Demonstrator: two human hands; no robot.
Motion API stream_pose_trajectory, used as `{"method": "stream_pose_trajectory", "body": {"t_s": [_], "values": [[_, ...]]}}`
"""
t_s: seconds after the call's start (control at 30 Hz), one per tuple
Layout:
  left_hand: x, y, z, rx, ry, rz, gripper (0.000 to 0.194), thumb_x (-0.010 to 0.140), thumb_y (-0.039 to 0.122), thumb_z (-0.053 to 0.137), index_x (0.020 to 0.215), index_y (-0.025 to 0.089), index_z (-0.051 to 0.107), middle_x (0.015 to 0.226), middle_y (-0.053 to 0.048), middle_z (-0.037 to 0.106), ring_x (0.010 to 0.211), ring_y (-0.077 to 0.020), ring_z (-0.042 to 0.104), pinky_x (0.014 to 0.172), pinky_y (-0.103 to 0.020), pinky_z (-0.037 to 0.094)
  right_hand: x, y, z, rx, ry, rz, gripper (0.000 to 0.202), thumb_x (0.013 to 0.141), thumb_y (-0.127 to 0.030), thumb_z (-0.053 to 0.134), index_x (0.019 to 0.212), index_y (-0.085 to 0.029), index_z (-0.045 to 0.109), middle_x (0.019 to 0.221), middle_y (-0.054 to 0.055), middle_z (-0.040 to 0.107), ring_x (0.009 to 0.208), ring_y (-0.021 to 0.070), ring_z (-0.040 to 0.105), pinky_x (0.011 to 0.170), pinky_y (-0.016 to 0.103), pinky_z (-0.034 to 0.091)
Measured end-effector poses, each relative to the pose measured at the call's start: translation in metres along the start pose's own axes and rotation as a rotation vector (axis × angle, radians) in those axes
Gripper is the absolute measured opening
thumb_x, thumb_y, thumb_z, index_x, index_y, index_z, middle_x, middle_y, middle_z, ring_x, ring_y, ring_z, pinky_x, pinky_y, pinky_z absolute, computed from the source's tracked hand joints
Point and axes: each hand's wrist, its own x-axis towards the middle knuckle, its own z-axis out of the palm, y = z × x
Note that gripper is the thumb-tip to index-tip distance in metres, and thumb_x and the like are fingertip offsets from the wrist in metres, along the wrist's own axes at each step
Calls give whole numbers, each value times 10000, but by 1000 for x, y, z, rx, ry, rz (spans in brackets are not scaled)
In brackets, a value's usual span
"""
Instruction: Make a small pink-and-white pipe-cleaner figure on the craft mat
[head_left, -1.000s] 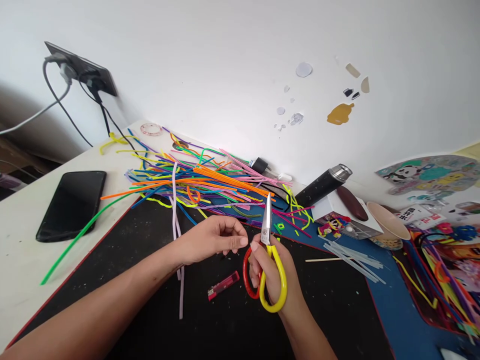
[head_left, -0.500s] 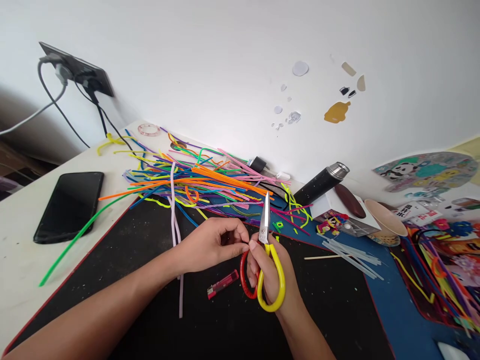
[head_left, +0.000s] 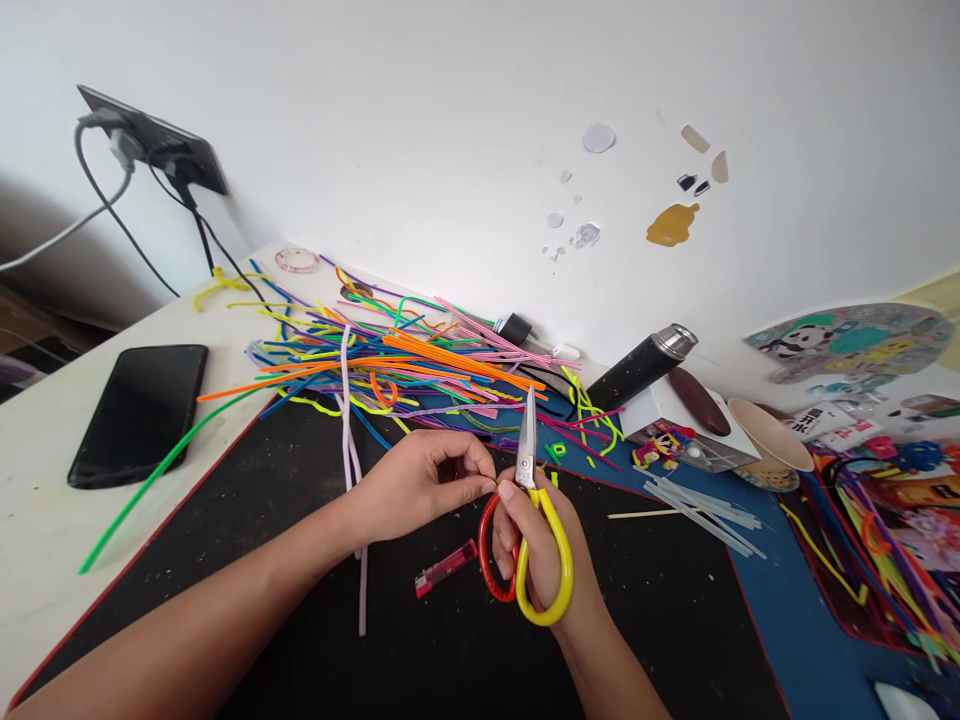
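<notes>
In my right hand [head_left: 579, 560] is a pair of scissors [head_left: 528, 445] with one yellow and one red handle. Their blades are together and point away from me, toward the pile. The right thumb lies across the handles near the pivot. My left hand [head_left: 416, 485] is closed in a pinch right beside the right fingertips; whatever its fingers hold is too small to make out. Under the hands, a pink lighter [head_left: 446, 570] lies on the black mat [head_left: 315, 620]. Pale lilac pipe cleaners [head_left: 347, 430] run past behind the left wrist.
A pile of coloured pipe cleaners [head_left: 420, 350] spreads along the wall. A phone [head_left: 139, 415] lies at left, partly under a green pipe cleaner [head_left: 161, 470]. At right are a black flask [head_left: 637, 365], a white box [head_left: 720, 450], a bowl [head_left: 772, 440] and translucent sticks [head_left: 705, 515].
The scissors have tilted very slightly to the left at the tip. Both hands stay close together, almost unmoved; the other things lie as before.
</notes>
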Motion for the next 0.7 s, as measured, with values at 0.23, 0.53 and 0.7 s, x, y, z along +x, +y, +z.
{"method": "stream_pose_trajectory", "body": {"t_s": [0.23, 0.53, 0.7], "values": [[1, 0, 0, -18, -31, -17, 168, 932, 311, 691, 878, 151, 697, 782, -9, 675, 716, -136, 599, 689, -234, 483, -1, 1, -1, -11, 2, 10, 418, 892, -568, 760, 972, -193, 594, 492, -99, 521, 326, 73, 451, 345, 162, 375], [2, 0, -2, -110, -78, -72, 199, 927, 343, 708, 917, 144, 719, 795, -15, 680, 728, -140, 588, 709, -245, 478, -2, 1, -1, -5, -19, 18, 397, 899, -556, 752, 938, -201, 578, 488, -103, 512, 326, 71, 445, 350, 160, 369], [3, -1, -7, -114, 11, -79, 294, 958, 410, 689, 844, 140, 699, 766, -22, 663, 707, -138, 573, 696, -250, 469, -2, -1, -2, -13, -2, 20, 385, 898, -548, 752, 940, -208, 575, 482, -108, 499, 322, 72, 440, 351, 162, 368]]}}
